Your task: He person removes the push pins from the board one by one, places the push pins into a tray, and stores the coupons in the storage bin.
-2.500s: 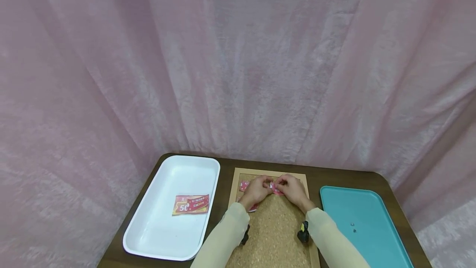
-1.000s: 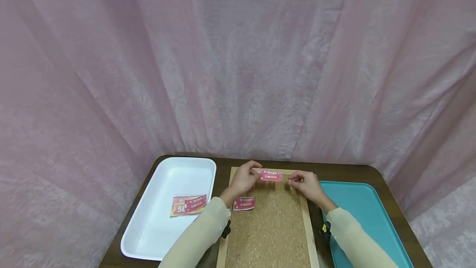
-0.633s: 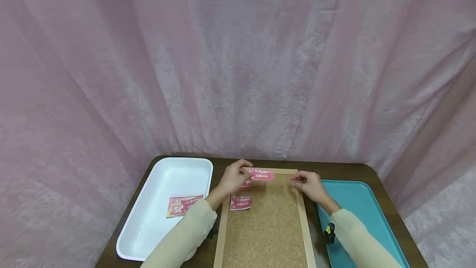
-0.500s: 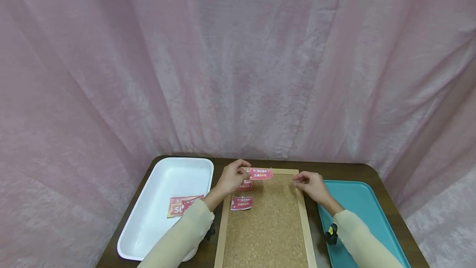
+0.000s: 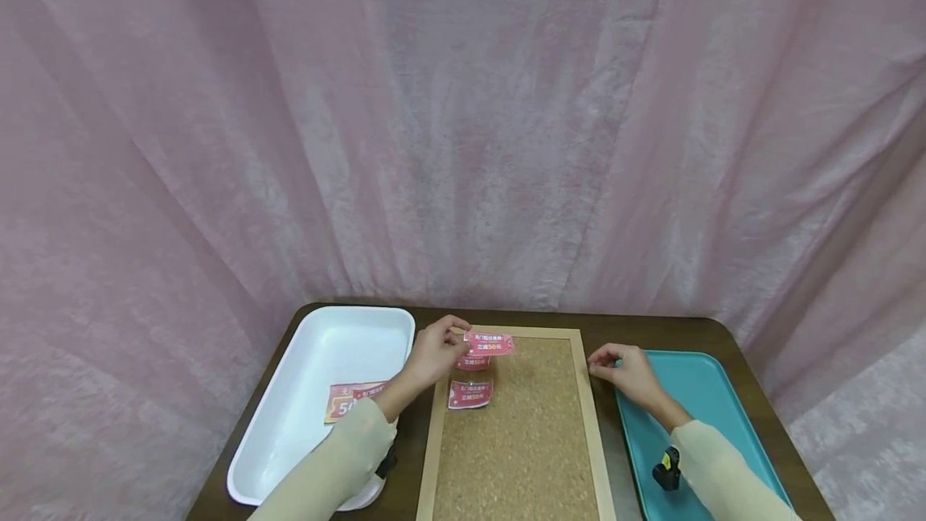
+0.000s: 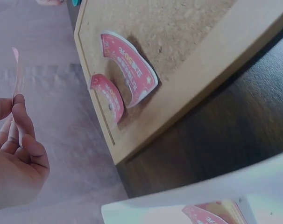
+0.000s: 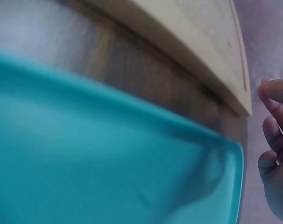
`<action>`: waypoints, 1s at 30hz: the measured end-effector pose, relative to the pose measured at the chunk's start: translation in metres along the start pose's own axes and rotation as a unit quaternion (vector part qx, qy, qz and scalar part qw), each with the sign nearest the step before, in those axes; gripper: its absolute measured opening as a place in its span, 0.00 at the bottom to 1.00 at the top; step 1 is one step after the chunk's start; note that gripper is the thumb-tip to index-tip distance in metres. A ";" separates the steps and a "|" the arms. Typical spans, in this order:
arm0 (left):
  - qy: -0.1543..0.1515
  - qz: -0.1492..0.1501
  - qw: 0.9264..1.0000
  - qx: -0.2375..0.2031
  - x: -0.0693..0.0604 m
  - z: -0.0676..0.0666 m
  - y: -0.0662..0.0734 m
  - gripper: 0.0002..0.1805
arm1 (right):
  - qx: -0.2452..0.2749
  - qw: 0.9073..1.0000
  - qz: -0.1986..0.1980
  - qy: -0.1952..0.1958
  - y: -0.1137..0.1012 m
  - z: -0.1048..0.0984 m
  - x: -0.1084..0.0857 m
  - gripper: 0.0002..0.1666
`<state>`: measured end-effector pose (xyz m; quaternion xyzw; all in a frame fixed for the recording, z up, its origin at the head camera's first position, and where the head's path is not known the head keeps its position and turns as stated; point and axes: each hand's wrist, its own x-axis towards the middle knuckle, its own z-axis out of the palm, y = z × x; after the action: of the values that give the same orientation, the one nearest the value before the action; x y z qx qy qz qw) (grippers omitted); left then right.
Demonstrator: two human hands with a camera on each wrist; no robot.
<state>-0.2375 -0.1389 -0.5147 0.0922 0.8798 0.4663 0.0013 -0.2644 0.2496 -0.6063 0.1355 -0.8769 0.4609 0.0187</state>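
My left hand (image 5: 436,350) pinches a pink coupon (image 5: 489,343) by its left end, above the top left of the framed corkboard (image 5: 524,441). In the left wrist view that coupon (image 6: 18,72) shows nearly edge-on. Two similar curled coupons lie on the corkboard: one lower coupon (image 5: 470,395) and one upper coupon (image 5: 473,363), partly covered by the held one. A small grey tack head (image 6: 128,82) shows on one. My right hand (image 5: 631,374) is between the corkboard and the teal tray (image 5: 687,358). Its thumb and forefinger tips meet; anything small between them is hidden.
A white tray (image 5: 278,441) stands on the left of the dark table (image 5: 600,328), holding overlapping coupons (image 5: 343,403) partly behind my left forearm. The teal tray lies at the right, crossed by my right sleeve. A pink curtain (image 5: 463,135) hangs behind the table.
Both hands worked together at the corkboard's top, then parted with the coupon in the left hand. The left hand has carried it left; the right hand has moved right toward the teal tray.
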 end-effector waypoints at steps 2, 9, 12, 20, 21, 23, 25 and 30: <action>0.001 0.002 1.000 -0.004 0.000 -0.002 -0.002 0.15 | -0.003 1.000 0.006 -0.006 0.003 -0.004 -0.003 0.05; 0.012 0.004 1.000 -0.006 -0.001 -0.012 -0.010 0.15 | -0.012 1.000 0.003 -0.012 0.012 -0.014 -0.012 0.06; 0.023 -0.001 1.000 0.001 -0.005 -0.019 -0.013 0.15 | -0.009 1.000 0.000 -0.008 0.014 -0.018 -0.016 0.06; 0.031 -0.023 0.999 0.002 -0.016 -0.028 -0.032 0.14 | -0.019 1.000 -0.004 0.011 0.022 -0.028 -0.023 0.05; 0.031 -0.027 0.999 -0.001 -0.018 -0.029 -0.035 0.13 | -0.019 1.000 -0.005 0.012 0.024 -0.029 -0.024 0.05; 0.034 -0.034 0.999 -0.007 -0.021 -0.033 -0.040 0.13 | -0.019 1.000 -0.002 0.014 0.026 -0.031 -0.026 0.05; 0.039 -0.042 0.998 -0.017 -0.023 -0.037 -0.044 0.14 | -0.021 1.000 0.005 0.014 0.029 -0.032 -0.028 0.05; 0.053 -0.070 0.996 -0.028 -0.027 -0.051 -0.054 0.15 | -0.030 0.999 0.028 0.017 0.036 -0.037 -0.031 0.05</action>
<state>-0.2246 -0.2144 -0.5326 0.0056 0.8696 0.4937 -0.0101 -0.2469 0.3060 -0.6190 0.1025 -0.8935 0.4365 0.0246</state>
